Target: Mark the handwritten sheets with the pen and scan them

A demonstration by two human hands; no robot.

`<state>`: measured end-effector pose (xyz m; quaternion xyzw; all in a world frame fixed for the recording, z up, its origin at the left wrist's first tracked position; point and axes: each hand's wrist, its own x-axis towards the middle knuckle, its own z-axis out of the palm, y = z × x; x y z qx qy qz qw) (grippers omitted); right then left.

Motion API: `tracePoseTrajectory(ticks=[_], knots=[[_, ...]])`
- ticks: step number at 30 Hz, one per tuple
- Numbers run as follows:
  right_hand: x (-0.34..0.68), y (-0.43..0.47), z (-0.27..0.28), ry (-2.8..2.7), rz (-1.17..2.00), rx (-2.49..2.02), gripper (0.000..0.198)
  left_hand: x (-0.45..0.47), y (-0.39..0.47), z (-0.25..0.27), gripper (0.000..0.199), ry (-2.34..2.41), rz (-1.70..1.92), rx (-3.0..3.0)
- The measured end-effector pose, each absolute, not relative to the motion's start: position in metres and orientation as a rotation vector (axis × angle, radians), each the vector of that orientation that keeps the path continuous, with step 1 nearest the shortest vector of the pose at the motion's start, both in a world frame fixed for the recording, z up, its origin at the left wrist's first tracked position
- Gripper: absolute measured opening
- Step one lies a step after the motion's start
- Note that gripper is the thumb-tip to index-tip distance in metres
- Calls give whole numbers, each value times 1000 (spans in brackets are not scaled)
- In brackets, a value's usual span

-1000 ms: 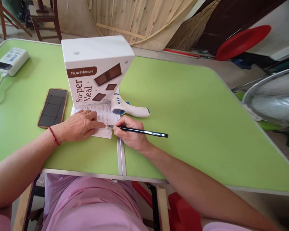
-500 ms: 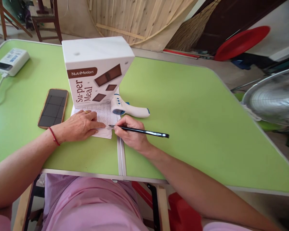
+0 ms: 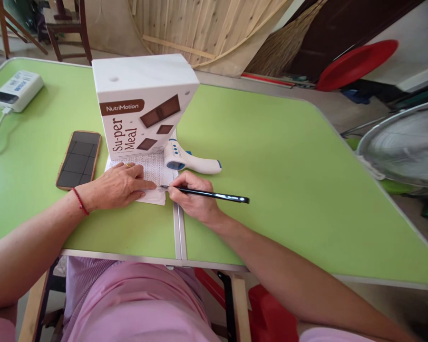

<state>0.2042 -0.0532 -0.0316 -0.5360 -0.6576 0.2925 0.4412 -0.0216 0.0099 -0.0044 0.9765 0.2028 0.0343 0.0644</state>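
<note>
Near the front edge of the surface (image 3: 288,199), the right hand (image 3: 196,202) grips one pen (image 3: 217,194) at paper (image 3: 152,167) partly hidden by one box (image 3: 139,78) and the left hand (image 3: 121,187), loosely open atop it, the writing illegible

Setting: a home, by appearance; wooden chair (image 3: 66,27), straw broom (image 3: 285,42), fan (image 3: 406,149) and round planked panel (image 3: 196,28) around a light green table (image 3: 288,180)

A phone (image 3: 79,160) lies left on the tabletop (image 3: 288,204), a power bank (image 3: 18,90) far left; a fan (image 3: 410,147) stands right.
</note>
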Motion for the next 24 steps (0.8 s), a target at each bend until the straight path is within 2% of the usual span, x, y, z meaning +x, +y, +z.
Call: tracePoseTrajectory(ticks=[24], knots=[[204, -53, -34, -1552, 688, -1341, 9, -21, 9, -4, 37, 637, 59, 2940]])
